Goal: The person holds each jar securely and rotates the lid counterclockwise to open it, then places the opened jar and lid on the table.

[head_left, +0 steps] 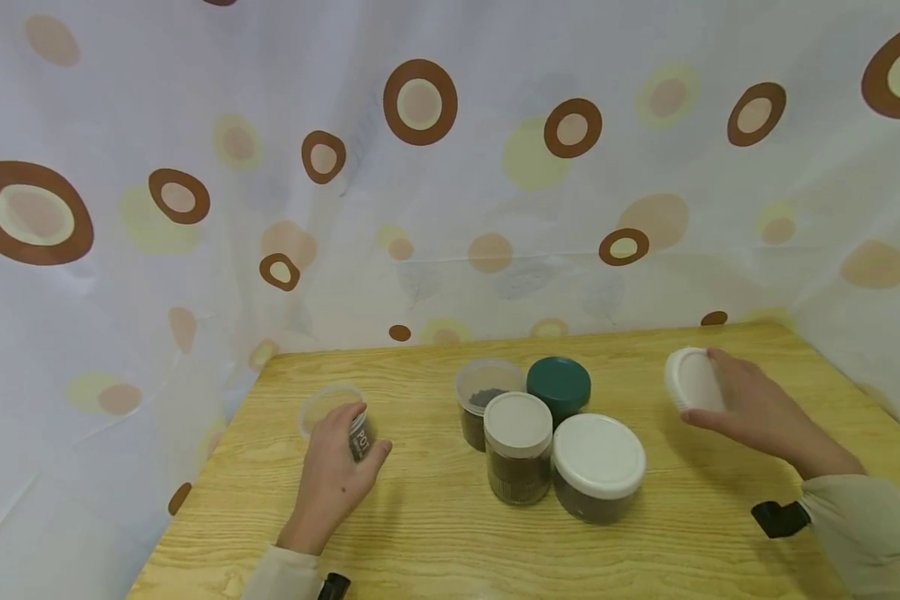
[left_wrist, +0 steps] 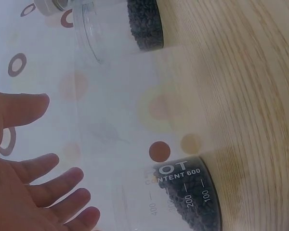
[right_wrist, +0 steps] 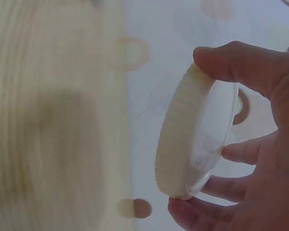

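Note:
At the left of the table, my left hand (head_left: 333, 479) is beside a clear, lidless jar (left_wrist: 188, 202) with dark pellets and printed measuring marks. In the left wrist view its fingers are spread, apart from the jar. My right hand (head_left: 765, 412) holds a white ridged lid (head_left: 696, 382) above the right side of the table. In the right wrist view, its thumb (right_wrist: 214, 62) and fingers grip the lid by the rim, and the lid is tilted on edge.
Between the hands several jars stand in a cluster: a lidless clear jar (head_left: 474, 427) with dark pellets, one with a green lid (head_left: 558, 382), a taller white-lidded jar (head_left: 519, 475) and a wide white-lidded jar (head_left: 598, 457). Behind the wooden table (head_left: 435, 542) hangs a patterned curtain (head_left: 450, 200).

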The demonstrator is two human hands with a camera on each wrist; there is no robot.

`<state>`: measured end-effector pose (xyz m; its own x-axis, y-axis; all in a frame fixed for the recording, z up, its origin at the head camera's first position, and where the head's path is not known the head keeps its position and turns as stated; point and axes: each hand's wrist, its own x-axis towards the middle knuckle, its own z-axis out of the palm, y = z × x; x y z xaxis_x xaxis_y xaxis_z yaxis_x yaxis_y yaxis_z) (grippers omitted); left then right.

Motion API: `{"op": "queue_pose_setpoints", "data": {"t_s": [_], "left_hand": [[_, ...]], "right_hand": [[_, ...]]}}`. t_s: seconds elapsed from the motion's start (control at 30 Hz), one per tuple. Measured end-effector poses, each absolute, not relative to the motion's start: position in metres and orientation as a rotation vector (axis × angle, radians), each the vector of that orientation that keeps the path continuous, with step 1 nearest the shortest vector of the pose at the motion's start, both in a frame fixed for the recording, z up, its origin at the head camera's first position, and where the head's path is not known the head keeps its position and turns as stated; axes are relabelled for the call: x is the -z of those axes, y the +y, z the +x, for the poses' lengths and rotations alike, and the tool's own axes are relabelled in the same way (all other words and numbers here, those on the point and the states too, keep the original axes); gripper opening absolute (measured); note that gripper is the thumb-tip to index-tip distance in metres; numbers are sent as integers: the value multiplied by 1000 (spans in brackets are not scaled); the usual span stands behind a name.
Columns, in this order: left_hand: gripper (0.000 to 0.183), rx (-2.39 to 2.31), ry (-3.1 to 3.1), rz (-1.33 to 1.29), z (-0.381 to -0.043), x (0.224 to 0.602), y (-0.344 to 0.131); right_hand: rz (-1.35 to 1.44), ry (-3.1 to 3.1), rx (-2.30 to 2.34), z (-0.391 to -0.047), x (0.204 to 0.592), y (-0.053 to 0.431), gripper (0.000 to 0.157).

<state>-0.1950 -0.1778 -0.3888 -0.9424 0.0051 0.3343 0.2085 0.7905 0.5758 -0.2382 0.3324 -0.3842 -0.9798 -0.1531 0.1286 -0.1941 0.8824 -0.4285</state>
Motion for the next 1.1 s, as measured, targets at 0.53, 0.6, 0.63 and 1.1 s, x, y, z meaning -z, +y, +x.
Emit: {"op": "queue_pose_setpoints", "data": {"t_s": [0.53,0.6,0.63,1.1], "left_hand": [[66,841,-2689,-215,-190,386,-174],[67,841,-2696,-207,-190,386,-174],[68,837,-2701,-205,-190,386,-174],[69,836,-2730,-220,-188,388,-172]], "right_hand": [[122,-3121,-534,-261,428,351,98],[109,-3136,-540,-261,429,352,98],[108,-3137,-547,-260,430,353,98],[90,-3136,-576,-253,432,355,101]]}}
